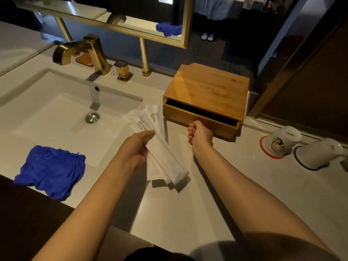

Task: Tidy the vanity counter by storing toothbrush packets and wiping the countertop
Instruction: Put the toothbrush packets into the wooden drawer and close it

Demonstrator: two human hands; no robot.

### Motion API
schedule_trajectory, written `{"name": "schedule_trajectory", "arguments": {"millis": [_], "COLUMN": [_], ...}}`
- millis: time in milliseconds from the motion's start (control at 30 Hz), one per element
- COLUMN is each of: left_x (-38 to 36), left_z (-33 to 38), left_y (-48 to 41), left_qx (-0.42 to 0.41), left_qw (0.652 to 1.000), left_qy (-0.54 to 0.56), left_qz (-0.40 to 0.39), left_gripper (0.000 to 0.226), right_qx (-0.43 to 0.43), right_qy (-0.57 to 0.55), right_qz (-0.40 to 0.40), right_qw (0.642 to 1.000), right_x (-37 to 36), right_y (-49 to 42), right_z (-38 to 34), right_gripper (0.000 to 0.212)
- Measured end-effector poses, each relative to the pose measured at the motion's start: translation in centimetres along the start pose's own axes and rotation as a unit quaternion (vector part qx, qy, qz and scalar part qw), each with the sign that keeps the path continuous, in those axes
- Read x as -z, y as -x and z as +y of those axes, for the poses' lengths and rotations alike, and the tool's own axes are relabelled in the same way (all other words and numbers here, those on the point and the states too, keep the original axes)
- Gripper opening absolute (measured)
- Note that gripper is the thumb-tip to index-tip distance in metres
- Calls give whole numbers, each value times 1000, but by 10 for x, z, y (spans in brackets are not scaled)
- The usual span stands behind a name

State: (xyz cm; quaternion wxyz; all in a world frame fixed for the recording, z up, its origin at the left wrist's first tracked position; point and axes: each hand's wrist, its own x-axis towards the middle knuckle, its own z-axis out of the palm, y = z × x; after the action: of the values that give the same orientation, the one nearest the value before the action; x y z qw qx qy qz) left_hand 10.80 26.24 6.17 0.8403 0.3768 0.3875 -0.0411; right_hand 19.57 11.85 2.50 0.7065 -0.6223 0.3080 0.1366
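My left hand [136,147] grips a fanned bunch of white toothbrush packets [160,147] printed "BRUSHING TEETH", held above the counter between the sink and the box. A wooden box [207,91] stands at the back of the countertop [235,185]. Its drawer [203,119] is pulled partly out and shows a dark gap. My right hand [200,133] has its fingers curled at the drawer's front, at the lower edge. A crumpled blue cloth [50,170] lies on the sink's front left rim.
A white sink [56,113] with a gold faucet [82,51] and a gold handle [123,70] fills the left. Two white cups [282,141] [322,153] lie tipped at the right. A gold-framed mirror [185,21] hangs behind, with a dark doorway at the right.
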Motion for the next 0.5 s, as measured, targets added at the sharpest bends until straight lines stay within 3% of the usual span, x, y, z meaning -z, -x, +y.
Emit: {"name": "schedule_trajectory", "arguments": {"millis": [133, 200, 300, 333, 400, 500], "left_x": [4, 5, 4, 3, 1, -2], "left_z": [7, 9, 14, 15, 15, 18], "left_y": [-1, 0, 1, 1, 4, 9], "left_qx": [-1, 1, 2, 3, 4, 2], "left_qw": [1000, 1000, 999, 999, 999, 999], "left_qy": [24, 31, 31, 30, 29, 24], "left_qz": [0, -4, -13, -15, -22, -28], "left_gripper": [17, 21, 33, 32, 29, 34], "right_qx": [26, 140, 427, 476, 452, 357], "right_qy": [75, 224, 394, 429, 523, 587], "right_qz": [-41, -41, 45, 47, 10, -23], "right_qw": [996, 964, 813, 766, 722, 726], "right_x": [11, 26, 51, 57, 64, 67], "right_y": [8, 12, 19, 18, 9, 0], "right_z": [7, 2, -14, -21, -32, -34], "right_gripper": [28, 30, 21, 16, 24, 25]}}
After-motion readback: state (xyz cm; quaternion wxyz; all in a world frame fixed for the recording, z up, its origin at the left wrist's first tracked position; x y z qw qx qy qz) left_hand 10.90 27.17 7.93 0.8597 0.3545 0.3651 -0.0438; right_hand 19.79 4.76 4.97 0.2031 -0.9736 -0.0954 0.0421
